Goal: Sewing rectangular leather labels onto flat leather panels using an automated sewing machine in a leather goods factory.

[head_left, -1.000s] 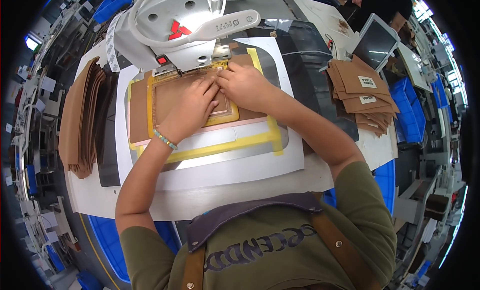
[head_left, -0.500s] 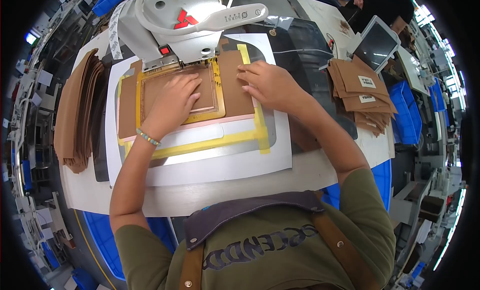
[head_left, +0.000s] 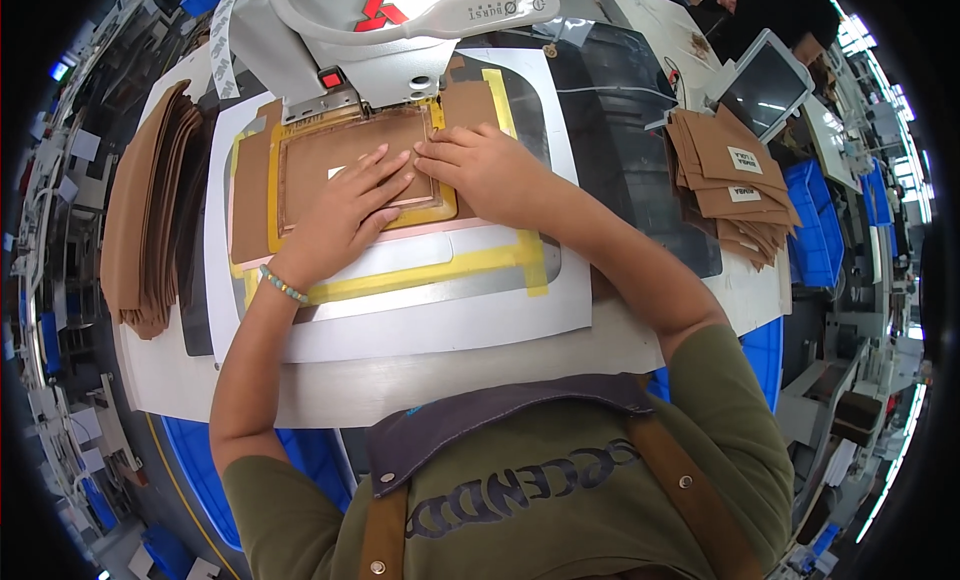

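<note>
View: head camera, looking down over the desk [head_left: 330, 395].
Brown panel [head_left: 310, 170]: lies flat on the white sheet [head_left: 480, 330], under a yellow-edged rectangular frame [head_left: 437, 213] and just below the sewing machine head [head_left: 360, 60].
Left hand [head_left: 350, 210]: palm down over the panel, fingers extended; its grip is released.
White patch [head_left: 335, 172]: on the panel, partly covered by the left hand.
Right hand [head_left: 490, 175]: reaches over the frame's right side, fingers loosely extended, fingertips near the left hand's; its grip is released.
Yellow tape [head_left: 400, 277]: strips run below and right of the panel.
Left stack [head_left: 150, 220]: brown pieces standing in a curved pile.
Right stack [head_left: 715, 160]: brown pieces with white labels, beside the tilted screen [head_left: 765, 85].
</note>
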`<action>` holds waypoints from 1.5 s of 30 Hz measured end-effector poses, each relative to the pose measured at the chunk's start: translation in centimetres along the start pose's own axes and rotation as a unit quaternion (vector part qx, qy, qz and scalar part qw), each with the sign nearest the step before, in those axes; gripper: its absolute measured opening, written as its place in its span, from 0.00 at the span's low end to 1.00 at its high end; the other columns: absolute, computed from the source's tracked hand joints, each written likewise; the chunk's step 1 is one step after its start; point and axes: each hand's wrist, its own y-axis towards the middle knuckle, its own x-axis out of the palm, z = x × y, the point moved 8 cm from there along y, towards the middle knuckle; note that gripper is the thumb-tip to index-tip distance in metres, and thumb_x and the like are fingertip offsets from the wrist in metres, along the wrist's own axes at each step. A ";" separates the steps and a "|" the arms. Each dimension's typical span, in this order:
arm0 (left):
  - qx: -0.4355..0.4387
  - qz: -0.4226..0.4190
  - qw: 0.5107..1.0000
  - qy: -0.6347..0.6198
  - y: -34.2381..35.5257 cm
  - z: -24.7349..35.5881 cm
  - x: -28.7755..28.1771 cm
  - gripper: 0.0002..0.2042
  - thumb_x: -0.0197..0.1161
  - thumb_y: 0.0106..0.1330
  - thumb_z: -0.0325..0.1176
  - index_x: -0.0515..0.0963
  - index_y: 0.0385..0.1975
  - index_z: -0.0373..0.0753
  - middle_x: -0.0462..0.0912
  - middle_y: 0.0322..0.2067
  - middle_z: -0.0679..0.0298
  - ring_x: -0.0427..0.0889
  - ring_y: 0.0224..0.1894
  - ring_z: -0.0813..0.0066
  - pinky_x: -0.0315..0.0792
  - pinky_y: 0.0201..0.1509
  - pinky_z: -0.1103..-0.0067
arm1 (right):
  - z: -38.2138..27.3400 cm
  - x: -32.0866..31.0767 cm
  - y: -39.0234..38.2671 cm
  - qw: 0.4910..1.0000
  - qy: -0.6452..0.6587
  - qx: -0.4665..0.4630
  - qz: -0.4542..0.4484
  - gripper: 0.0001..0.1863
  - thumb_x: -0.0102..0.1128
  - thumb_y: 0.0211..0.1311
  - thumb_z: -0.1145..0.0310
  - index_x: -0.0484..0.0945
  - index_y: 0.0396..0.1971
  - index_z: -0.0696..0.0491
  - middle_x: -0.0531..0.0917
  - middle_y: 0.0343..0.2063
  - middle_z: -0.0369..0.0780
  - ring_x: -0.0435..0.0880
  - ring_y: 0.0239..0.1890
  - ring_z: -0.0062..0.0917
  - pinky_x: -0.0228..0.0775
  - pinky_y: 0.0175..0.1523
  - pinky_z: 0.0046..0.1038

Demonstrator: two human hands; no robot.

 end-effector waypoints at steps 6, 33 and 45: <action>0.015 -0.050 0.997 -0.050 0.0 -0.5 -0.2 0.23 0.62 0.76 0.34 0.79 0.70 0.42 0.68 0.79 0.58 0.58 0.83 0.51 0.54 0.85 0.55 | -0.1 0.3 0.0 1.000 -0.006 0.016 -0.008 0.22 0.64 0.64 0.73 0.84 0.59 0.55 0.87 0.57 0.38 0.83 0.61 0.30 0.74 0.58 0.33; 0.039 -0.077 0.996 -0.022 2.6 -2.2 -1.3 0.20 0.67 0.73 0.39 0.85 0.64 0.46 0.73 0.76 0.58 0.64 0.80 0.50 0.59 0.82 0.57 | 7.7 -2.9 -2.9 0.971 0.096 0.211 0.063 0.15 0.57 0.71 0.69 0.89 0.50 0.55 0.87 0.58 0.41 0.83 0.62 0.37 0.78 0.65 0.37; -0.004 -0.053 0.998 -0.031 5.0 -5.0 -1.4 0.19 0.67 0.74 0.39 0.86 0.63 0.46 0.79 0.70 0.57 0.78 0.67 0.51 0.72 0.72 0.64 | 8.8 -2.4 -3.2 0.965 0.114 0.228 0.059 0.14 0.59 0.71 0.71 0.90 0.48 0.58 0.88 0.57 0.44 0.83 0.63 0.38 0.74 0.69 0.39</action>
